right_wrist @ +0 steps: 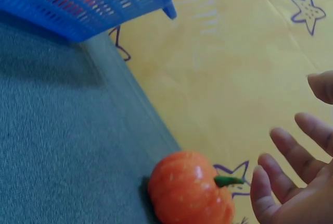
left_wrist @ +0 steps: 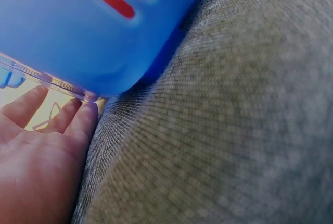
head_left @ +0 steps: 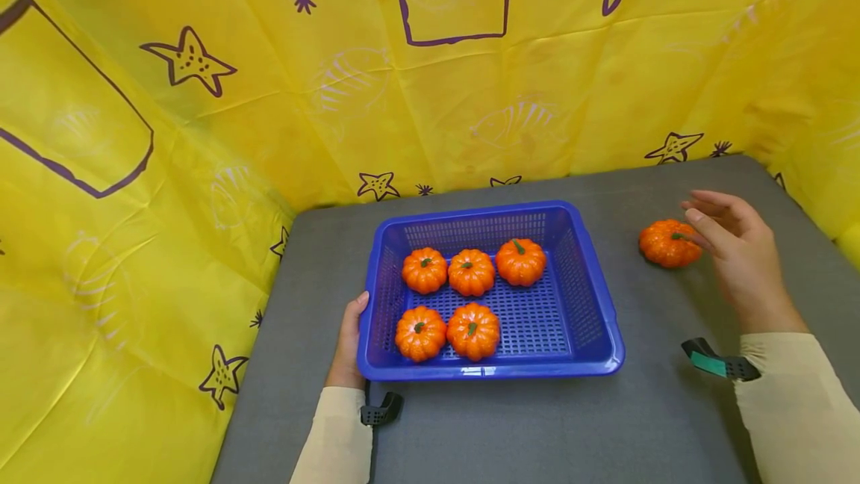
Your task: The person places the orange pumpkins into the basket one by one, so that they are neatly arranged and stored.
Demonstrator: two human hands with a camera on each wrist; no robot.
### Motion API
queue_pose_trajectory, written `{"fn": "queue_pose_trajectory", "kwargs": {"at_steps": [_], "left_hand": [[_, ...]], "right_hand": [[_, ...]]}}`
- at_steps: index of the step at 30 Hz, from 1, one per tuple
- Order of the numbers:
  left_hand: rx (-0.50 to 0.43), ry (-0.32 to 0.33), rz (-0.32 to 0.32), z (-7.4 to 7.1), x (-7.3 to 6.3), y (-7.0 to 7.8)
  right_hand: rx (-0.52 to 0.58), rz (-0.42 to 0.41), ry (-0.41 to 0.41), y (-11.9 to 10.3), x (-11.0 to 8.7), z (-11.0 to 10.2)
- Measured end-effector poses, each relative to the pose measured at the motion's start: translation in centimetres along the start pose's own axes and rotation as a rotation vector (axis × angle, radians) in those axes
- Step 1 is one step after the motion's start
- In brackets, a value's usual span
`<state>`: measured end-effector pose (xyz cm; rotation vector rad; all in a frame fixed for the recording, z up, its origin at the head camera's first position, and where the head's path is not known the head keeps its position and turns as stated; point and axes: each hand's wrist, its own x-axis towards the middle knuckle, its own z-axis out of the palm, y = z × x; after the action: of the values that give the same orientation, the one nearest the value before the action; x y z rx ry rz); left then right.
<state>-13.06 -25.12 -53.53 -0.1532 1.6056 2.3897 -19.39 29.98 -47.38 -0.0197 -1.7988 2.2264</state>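
A blue plastic basket (head_left: 537, 376) holds several small orange pumpkins with green stems, such as one pumpkin (head_left: 520, 262) at its back right. My left hand (head_left: 349, 342) grips the basket's left side, with fingertips under the rim in the left wrist view. Another orange pumpkin (head_left: 665, 243) sits on the table right of the basket. Over that pumpkin hovers my right hand (head_left: 746, 260), fingers spread and slightly bent, holding nothing. In the right wrist view, the hand (right_wrist: 302, 182) is apart from the pumpkin (right_wrist: 190, 190), beside its stem.
The grey cloth-covered table (head_left: 504, 432) extends around the basket. Yellow fabric (head_left: 437, 110) with purple starfish and fish drawings hangs behind the table and along its sides. Dark straps circle both wrists.
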Motion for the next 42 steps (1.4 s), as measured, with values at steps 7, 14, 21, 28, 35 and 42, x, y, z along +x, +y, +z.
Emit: {"fn": "queue_pose_trajectory", "kwargs": {"at_steps": [7, 14, 21, 28, 35, 42], "left_hand": [[0.014, 0.006, -0.005, -0.1, 0.0, 0.0], [0.011, -0.002, -0.001, -0.2, 0.1, 0.0], [0.030, 0.016, -0.018, -0.1, -0.1, 0.0], [0.037, 0.021, -0.027, 0.0, -0.2, 0.2], [0.026, 0.011, -0.018, 0.0, -0.1, 0.1], [0.036, 0.015, -0.019, -0.1, -0.3, 0.1]], "right_hand": [[-0.183, 0.035, 0.077, 0.5, 0.0, -1.3], [-0.525, 0.129, 0.072, 1.5, 0.0, -2.1], [-0.600, 0.153, 0.025, 3.1, 0.1, -2.3], [-0.626, 0.230, -0.013, 3.9, 0.2, -2.3], [-0.606, 0.230, -0.004, 4.7, 0.2, -2.6], [-0.545, 0.185, 0.038, 5.3, 0.3, -2.6]]}}
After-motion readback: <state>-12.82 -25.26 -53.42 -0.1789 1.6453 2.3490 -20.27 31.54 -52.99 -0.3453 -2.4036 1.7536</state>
